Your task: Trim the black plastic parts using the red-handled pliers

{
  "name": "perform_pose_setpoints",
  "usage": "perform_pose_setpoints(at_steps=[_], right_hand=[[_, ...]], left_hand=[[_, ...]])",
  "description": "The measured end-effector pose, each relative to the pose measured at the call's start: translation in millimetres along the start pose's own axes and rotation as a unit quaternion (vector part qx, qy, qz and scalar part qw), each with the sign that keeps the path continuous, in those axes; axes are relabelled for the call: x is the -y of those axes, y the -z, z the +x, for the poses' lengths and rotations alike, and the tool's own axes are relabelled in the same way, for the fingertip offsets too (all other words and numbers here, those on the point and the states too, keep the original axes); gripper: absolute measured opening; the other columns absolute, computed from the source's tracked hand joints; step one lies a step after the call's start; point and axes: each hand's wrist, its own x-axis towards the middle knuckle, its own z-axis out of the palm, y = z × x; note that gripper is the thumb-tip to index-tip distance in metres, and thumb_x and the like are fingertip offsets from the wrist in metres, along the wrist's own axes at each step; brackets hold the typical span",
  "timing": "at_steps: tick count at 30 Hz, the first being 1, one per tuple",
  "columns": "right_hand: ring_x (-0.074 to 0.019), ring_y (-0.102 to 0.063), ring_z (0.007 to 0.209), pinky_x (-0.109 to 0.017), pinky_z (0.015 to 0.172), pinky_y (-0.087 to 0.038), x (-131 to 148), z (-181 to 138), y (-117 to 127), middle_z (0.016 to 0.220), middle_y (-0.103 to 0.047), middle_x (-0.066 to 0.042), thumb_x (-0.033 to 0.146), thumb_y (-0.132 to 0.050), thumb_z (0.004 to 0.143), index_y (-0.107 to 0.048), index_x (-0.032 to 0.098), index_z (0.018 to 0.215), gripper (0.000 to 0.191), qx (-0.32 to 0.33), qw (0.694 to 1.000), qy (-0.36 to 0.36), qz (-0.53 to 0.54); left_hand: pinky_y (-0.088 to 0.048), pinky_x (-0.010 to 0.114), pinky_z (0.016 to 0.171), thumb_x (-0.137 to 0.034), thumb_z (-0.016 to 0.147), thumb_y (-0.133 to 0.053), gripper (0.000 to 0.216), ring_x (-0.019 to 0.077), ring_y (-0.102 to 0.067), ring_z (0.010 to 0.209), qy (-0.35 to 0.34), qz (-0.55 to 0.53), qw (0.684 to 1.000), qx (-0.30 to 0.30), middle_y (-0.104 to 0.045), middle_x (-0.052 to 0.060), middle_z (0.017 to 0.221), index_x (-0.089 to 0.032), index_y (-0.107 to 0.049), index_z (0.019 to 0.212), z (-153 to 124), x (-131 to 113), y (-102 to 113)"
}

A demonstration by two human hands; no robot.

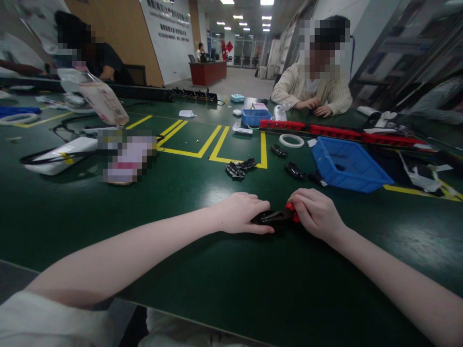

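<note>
My right hand (318, 212) is closed round the red handles of a pair of needle-nose pliers (278, 216), which point left. The jaws reach a small black part (258, 219) lying low over the green tabletop. My left hand (241, 213) grips that part between thumb and fingers, and much of it is hidden by them. Whether the jaws pinch the part, I cannot tell. Beyond my hands lie several similar black plastic pieces (235, 170), some with silvery edges.
A blue bin (350, 166) stands right of the black pieces, near a white tape roll (291, 140) and a long red strip (334, 132). To the left are a phone (132, 159), a white device (67, 155) and a bottle (103, 101). A person (313, 89) sits opposite.
</note>
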Motion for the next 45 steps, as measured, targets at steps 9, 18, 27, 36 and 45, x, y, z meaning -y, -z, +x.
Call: perform_pose_setpoints(at_steps=[9,18,27,36,45], right_hand=[[-0.0170,-0.056,0.068,-0.033,0.063,-0.043,1.1,-0.4,-0.3,0.075,-0.063,-0.007,0.019,-0.037,0.091,-0.056,0.019,0.075,0.025,-0.004,1.000,0.013,-0.013],[-0.0157,-0.056,0.064,-0.031,0.059,-0.042,-3.5,0.7,0.6,0.073,-0.063,-0.005,0.020,-0.037,0.092,-0.056,0.019,0.072,0.027,-0.004,1.000,0.002,-0.007],[-0.0171,-0.058,0.070,-0.032,0.062,-0.044,-3.4,-0.5,0.1,0.077,-0.065,-0.007,0.018,-0.040,0.091,-0.057,0.018,0.076,0.022,-0.023,1.000,0.011,-0.005],[-0.0157,-0.058,0.066,-0.031,0.059,-0.043,-1.6,0.3,0.1,0.073,-0.064,-0.006,0.017,-0.037,0.091,-0.055,0.019,0.073,0.026,-0.022,1.000,0.011,0.000],[-0.0175,-0.059,0.071,-0.033,0.064,-0.045,-1.4,0.1,1.0,0.078,-0.065,-0.007,0.016,-0.042,0.089,-0.057,0.018,0.076,0.021,-0.033,0.999,0.027,-0.017]], left_hand=[[-0.034,0.026,0.056,-0.060,0.086,-0.048,0.043,0.0177,-0.057,0.067,0.010,0.012,1.000,0.007,-0.061,0.002,0.075,-0.018,-0.053,0.089,0.3,-1.2,0.1],[-0.034,0.025,0.054,-0.060,0.087,-0.045,0.043,0.0170,-0.057,0.065,0.015,0.010,1.000,0.016,-0.060,0.002,0.075,-0.018,-0.052,0.088,0.7,-2.7,3.2],[-0.036,0.026,0.056,-0.061,0.087,-0.046,0.043,0.0176,-0.057,0.067,0.006,0.012,1.000,0.009,-0.060,0.002,0.073,-0.018,-0.053,0.085,0.2,-2.3,2.5],[-0.035,0.026,0.056,-0.060,0.087,-0.046,0.043,0.0176,-0.057,0.067,0.010,0.005,1.000,0.009,-0.059,0.002,0.074,-0.018,-0.053,0.087,0.1,-1.0,2.6],[-0.034,0.026,0.055,-0.060,0.087,-0.046,0.043,0.0170,-0.055,0.065,0.002,0.001,1.000,-0.005,-0.059,0.002,0.073,-0.017,-0.052,0.087,-0.3,-0.3,0.4]])
